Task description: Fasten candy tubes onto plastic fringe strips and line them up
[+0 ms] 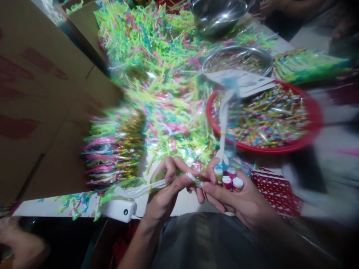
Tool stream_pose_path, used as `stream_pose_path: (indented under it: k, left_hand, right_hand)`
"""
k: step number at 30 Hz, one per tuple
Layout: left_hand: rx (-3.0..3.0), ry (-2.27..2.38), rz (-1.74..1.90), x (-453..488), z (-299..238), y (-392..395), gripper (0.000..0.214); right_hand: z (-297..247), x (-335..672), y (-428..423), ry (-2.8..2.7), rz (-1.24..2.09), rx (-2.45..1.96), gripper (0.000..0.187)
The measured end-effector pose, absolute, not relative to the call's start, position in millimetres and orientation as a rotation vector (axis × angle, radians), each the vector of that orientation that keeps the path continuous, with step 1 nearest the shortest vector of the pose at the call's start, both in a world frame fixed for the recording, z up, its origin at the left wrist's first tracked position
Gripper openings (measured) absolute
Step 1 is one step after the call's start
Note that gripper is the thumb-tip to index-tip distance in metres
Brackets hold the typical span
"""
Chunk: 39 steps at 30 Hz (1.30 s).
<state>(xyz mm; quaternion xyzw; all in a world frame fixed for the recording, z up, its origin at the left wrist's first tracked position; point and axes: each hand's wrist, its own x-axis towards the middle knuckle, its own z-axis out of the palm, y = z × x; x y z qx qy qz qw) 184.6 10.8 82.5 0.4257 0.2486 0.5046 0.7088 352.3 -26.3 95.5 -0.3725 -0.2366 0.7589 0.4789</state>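
Note:
Near the table's front edge my two hands meet, both closed. My left hand [168, 190] pinches a small white-ended piece with a coloured wrap [198, 183], its far end at the fingertips of my right hand [238, 198]. A bundle of white plastic strands [140, 190] passes through my left hand and trails left. Several small white-capped bottles [238, 183] with pink or blue bodies are held in my right hand. White and clear-blue plastic strips [223, 119] rise above those fingers, blurred. The fingers partly hide the pinched piece.
Green, pink and blue plastic strips [168, 86] heap across the table. Bundled pieces [114, 153] lie beside a cardboard box [50, 97]. A red basin [314, 116] of small coloured pieces, steel bowls [218, 18] and a white power bank [120, 210] stand around. Other people's hands [19, 239] show at the edges.

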Motion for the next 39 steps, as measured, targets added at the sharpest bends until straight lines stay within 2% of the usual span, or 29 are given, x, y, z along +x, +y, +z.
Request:
stream_pose_path:
  k: [7, 16, 22, 26, 27, 29, 35, 39]
  left_hand:
    - [1.001, 0.545, 1.022, 178, 87, 10, 0.035]
    - [0.994, 0.691, 0.967, 166, 75, 3, 0.044]
    - [1.031, 0.68, 0.99, 164, 78, 3, 0.036]
    - [1.147, 0.884, 1.046, 169, 88, 4, 0.013]
    - [1.191, 0.934, 1.064, 170, 90, 4, 0.012]
    - [1.329, 1.011, 1.096, 170, 91, 2, 0.024]
    - [1.688, 0.929, 1.034, 167, 95, -2, 0.032]
    - [1.722, 0.855, 1.015, 166, 102, 1, 0.024]
  right_hand:
    - [93, 354, -30, -0.627, 1.792, -0.869, 0.036]
    - [81, 349, -31, -0.517, 1.956, -0.659, 0.031]
    - [86, 343, -26, -0.417, 2.012, -0.619, 0.03]
    - [87, 339, -23, -0.258, 2.067, -0.484, 0.025]
    - [87, 338, -23, -0.237, 2.074, -0.453, 0.024]
    - [88, 336, -24, -0.223, 2.084, -0.421, 0.023]
    - [95, 336, -31, -0.202, 2.101, -0.607, 0.031]
    - [104, 336, -33, -0.29, 2.063, -0.688, 0.032]
